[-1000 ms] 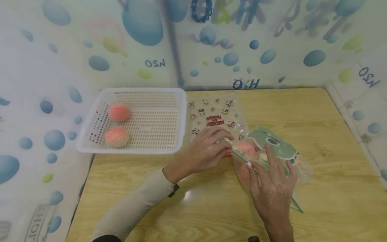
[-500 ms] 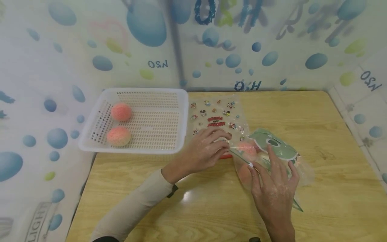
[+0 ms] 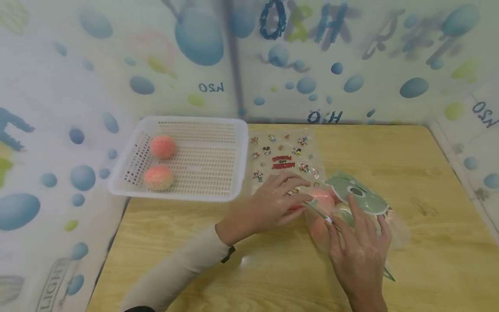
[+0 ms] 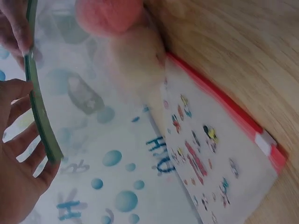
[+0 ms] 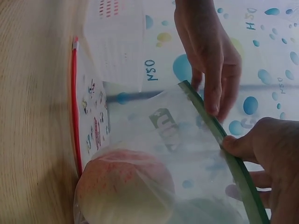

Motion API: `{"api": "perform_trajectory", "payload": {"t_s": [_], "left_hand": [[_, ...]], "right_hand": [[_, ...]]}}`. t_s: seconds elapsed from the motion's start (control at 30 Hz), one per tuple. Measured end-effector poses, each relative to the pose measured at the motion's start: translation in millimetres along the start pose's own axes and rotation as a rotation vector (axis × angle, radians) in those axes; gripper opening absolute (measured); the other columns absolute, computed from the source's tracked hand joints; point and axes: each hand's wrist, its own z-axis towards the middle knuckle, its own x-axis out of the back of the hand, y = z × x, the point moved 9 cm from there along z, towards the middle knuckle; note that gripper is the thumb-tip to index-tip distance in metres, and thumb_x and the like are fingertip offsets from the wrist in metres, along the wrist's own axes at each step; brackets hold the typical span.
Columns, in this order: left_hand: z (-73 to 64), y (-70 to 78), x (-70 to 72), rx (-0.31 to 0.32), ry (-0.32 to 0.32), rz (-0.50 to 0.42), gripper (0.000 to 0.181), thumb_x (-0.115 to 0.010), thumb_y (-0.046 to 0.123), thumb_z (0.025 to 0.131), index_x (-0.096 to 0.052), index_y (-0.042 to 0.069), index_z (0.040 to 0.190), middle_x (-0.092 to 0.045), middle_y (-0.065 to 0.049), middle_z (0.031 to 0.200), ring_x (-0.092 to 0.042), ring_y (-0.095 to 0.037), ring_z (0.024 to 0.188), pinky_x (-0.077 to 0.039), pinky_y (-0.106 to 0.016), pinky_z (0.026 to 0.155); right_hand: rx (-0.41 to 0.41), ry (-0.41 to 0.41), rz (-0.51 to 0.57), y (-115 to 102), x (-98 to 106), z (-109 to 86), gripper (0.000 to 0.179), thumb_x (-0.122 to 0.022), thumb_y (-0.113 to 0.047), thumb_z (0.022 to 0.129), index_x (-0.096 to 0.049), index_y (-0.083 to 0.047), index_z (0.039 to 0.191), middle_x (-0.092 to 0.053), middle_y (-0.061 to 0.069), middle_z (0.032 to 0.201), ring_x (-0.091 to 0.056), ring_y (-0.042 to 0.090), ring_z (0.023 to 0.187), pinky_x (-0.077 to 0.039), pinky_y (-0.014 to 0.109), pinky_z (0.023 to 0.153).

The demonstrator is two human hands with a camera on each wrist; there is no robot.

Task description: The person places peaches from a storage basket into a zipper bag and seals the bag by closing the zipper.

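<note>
The pale wall (image 3: 374, 56), with its blue drops and mirrored letters, stands behind a worktop (image 3: 273, 268) of light wood grain, on which I look down from far away. To the right of the middle is the clear bag (image 3: 366, 200) with a green print, resting on the wood, with peach-coloured balls (image 3: 320, 232) inside. Each hand has its grip clamped on its green strip (image 5: 239, 172): the left hand (image 3: 278, 199) pinches near one end, the right hand (image 3: 360, 249) further along, by the white slider (image 3: 329, 219). The film looks thin and slack, so I judge that an unequal pull could twist the strip and make the slider catch. I cannot tell if the strip is joined along its length; if it is not, tilting the bag might let a ball roll out. The other bag (image 3: 284, 151), with red strip, lies just beside and partly behind the left hand, so the fingers could drag it by accident. The worktop looks smooth and a little shiny, and I think it would hardly stop a loose ball. At the left, the white basket (image 3: 195, 118) holds two more balls (image 3: 159, 177).
</note>
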Motion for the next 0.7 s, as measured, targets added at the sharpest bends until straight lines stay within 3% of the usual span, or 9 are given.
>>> {"api": "perform_trajectory", "payload": {"t_s": [0.2, 0.37, 0.53, 0.7], "left_hand": [[10.5, 16.9, -9.2, -0.048, -0.004, 0.029, 0.016, -0.068, 0.032, 0.099, -0.080, 0.026, 0.107, -0.063, -0.001, 0.132, -0.048, -0.021, 0.131, -0.036, -0.032, 0.111], [7.6, 11.5, -9.5, -0.020, 0.007, 0.055, 0.014, -0.069, 0.033, 0.098, -0.080, 0.027, 0.103, -0.064, 0.002, 0.129, -0.048, -0.021, 0.130, -0.037, -0.034, 0.108], [0.7, 5.8, -6.7, 0.021, 0.029, 0.020, 0.011, -0.072, 0.029, 0.096, -0.079, 0.022, 0.098, -0.064, 0.000, 0.127, -0.051, -0.023, 0.127, -0.042, -0.036, 0.103], [4.9, 13.9, -10.2, -0.007, 0.028, 0.018, 0.013, -0.071, 0.031, 0.096, -0.077, 0.022, 0.105, -0.062, -0.003, 0.132, -0.050, -0.023, 0.128, -0.042, -0.036, 0.104]], "right_hand": [[0.004, -0.014, -0.011, 0, 0, 0.0, 0.047, -0.053, -0.037, 0.104, -0.076, 0.002, 0.090, -0.057, 0.020, 0.141, -0.060, 0.048, 0.113, -0.024, 0.068, 0.110], [0.014, -0.006, -0.022, 0, -1, 0.2, 0.045, -0.054, -0.035, 0.104, -0.076, 0.001, 0.089, -0.058, 0.019, 0.140, -0.061, 0.048, 0.109, -0.025, 0.067, 0.109], [0.023, -0.002, -0.025, 0, -1, -1.9, 0.046, -0.054, -0.036, 0.104, -0.076, 0.002, 0.088, -0.059, 0.019, 0.139, -0.060, 0.047, 0.109, -0.025, 0.068, 0.109], [0.017, -0.013, -0.018, 3, -1, -4.7, 0.048, -0.052, -0.037, 0.105, -0.075, 0.001, 0.090, -0.059, 0.019, 0.139, -0.060, 0.047, 0.107, -0.024, 0.067, 0.110]]}}
